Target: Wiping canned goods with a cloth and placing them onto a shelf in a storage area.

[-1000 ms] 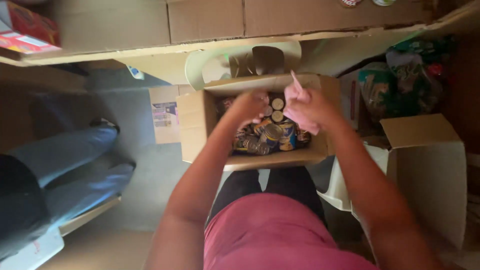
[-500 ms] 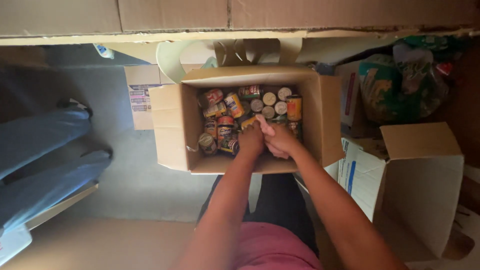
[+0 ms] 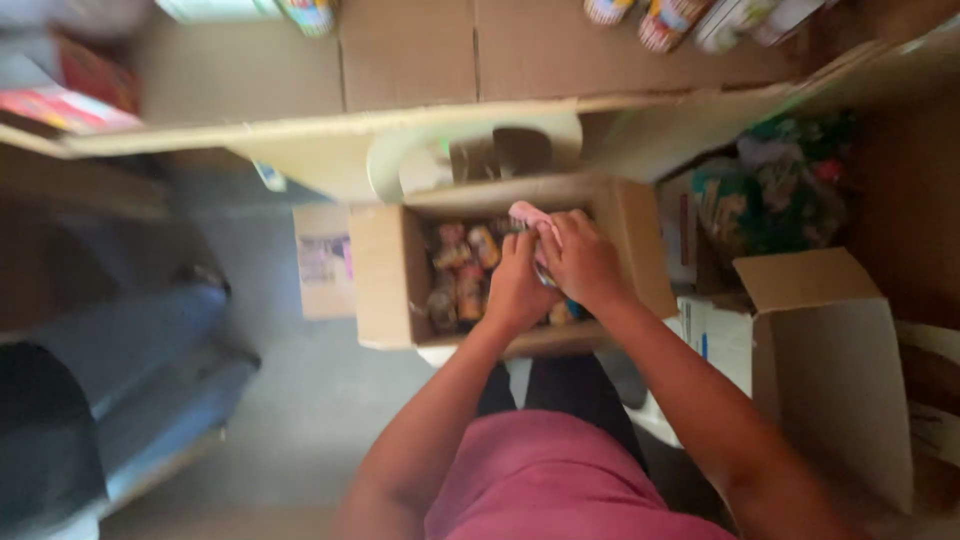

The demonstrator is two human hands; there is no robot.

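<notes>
Cardboard box (image 3: 385,275) of colourful cans — left hand (image 3: 518,285), right hand (image 3: 583,262) both pinch pink packet (image 3: 527,214).

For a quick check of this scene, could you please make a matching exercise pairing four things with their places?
Things:
1. open brown cardboard box of cans
2. pink cloth
3. empty brown cardboard box
4. blue-trousered legs

Places:
A. far left
B. under both hands
C. far right
D. at the fingertips of the right hand

Pairs: 1-B, 2-D, 3-C, 4-A
</notes>
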